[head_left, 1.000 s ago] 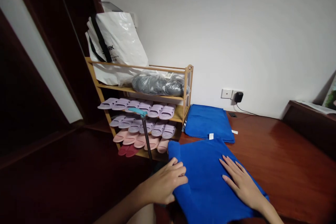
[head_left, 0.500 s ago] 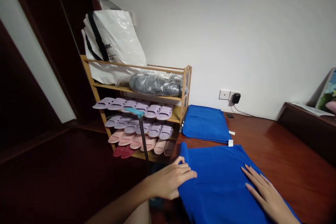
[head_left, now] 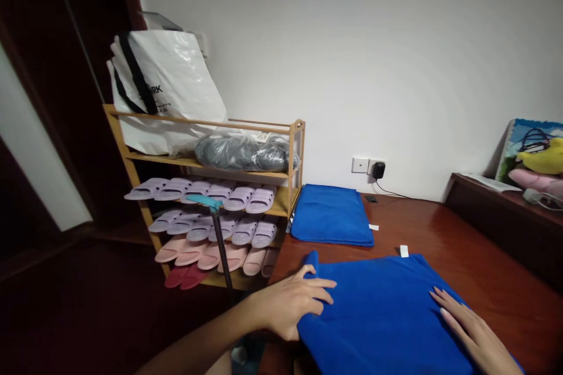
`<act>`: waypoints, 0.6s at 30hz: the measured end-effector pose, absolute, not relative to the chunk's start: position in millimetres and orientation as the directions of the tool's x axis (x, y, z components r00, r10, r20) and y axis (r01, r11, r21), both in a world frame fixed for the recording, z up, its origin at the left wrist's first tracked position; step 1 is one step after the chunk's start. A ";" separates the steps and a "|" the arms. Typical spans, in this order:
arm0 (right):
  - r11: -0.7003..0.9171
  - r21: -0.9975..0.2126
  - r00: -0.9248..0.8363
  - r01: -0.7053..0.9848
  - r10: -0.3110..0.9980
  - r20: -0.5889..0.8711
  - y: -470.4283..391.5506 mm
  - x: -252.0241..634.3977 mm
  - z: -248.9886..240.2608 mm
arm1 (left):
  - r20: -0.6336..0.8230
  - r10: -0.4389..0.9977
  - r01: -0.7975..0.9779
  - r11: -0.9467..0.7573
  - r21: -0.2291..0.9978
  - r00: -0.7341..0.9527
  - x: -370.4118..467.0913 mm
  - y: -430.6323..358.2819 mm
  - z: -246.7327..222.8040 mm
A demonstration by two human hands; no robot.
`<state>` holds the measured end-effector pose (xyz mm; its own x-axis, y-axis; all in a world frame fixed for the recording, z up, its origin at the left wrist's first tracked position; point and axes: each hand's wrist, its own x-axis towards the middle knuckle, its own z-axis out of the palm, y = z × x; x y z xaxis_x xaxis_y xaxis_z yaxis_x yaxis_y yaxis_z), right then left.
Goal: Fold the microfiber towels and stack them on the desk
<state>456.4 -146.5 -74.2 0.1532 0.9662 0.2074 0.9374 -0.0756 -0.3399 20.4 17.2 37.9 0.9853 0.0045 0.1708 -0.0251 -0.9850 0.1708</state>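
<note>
A blue cloth (head_left: 378, 310) with a small white tag lies on the brown wooden tabletop, its left edge raised in a rolled fold. My left hand (head_left: 292, 304) is at that edge, gripping the fold while some fingers stretch over the top; its thumb is hidden. On the cloth's right side rests my right hand (head_left: 472, 328), flat with fingers extended and holding nothing. Just beyond the cloth, a neat stack of folded blue cloths (head_left: 332, 214) sits against the rack, with white tags at its edge.
Left of the table stands a wooden shoe rack (head_left: 292, 187) with several slippers (head_left: 237, 196) and a white bag (head_left: 176, 76). A turquoise-topped pole (head_left: 222, 246) leans before it. A black plug (head_left: 378, 170) is in the wall; a raised ledge (head_left: 488, 205) borders the right.
My view has turned right. The blue cloth has shifted right and slightly away from the stack, both hands moving with it. My left hand's fingers are more spread.
</note>
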 end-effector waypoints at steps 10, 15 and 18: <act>-0.067 -0.391 0.180 0.918 0.949 0.260 -147.3 502.6 -93.9 | 0.131 0.263 0.243 -0.959 0.148 0.956 8.7 28.3 44.8; -0.110 -0.417 0.236 0.902 0.935 0.265 -148.4 517.7 -96.1 | 0.085 0.261 0.253 -0.963 0.095 0.962 -0.3 32.3 52.2; -0.128 -0.444 0.266 0.887 0.927 0.264 -150.4 528.5 -98.5 | 0.116 0.320 0.316 -0.947 0.050 0.940 -9.2 33.3 58.6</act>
